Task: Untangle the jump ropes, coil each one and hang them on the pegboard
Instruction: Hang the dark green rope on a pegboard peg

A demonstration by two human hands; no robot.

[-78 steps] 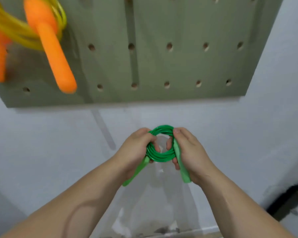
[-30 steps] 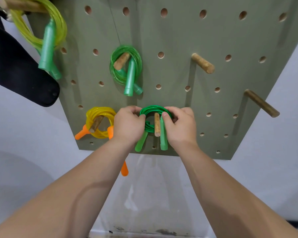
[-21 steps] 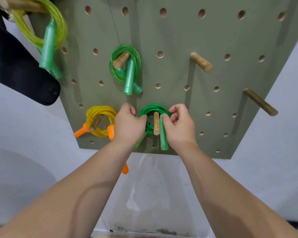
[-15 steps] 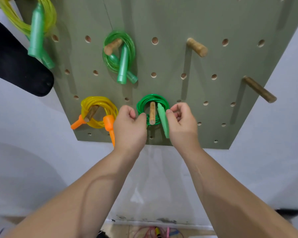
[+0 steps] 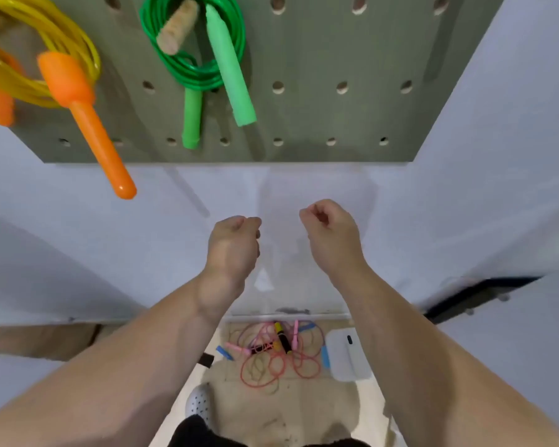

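Observation:
A coiled green jump rope (image 5: 194, 75) hangs on a wooden peg (image 5: 176, 27) of the grey-green pegboard (image 5: 320, 117), its two green handles dangling. To its left hangs a coiled yellow rope (image 5: 46, 43) with orange handles (image 5: 88, 124). My left hand (image 5: 233, 243) and my right hand (image 5: 331, 237) are below the board in front of the white wall, side by side, fingers curled, holding nothing. A tangle of pink and red ropes (image 5: 278, 353) lies on the floor far below.
A white flat device (image 5: 347, 354) lies on the floor right of the tangle. A white perforated shoe (image 5: 199, 404) shows at the bottom. A dark gap (image 5: 478, 295) runs along the wall at the right.
Both hands let go of the green rope, which now hangs on its peg. They dropped below the board, and my view tilted down to the floor.

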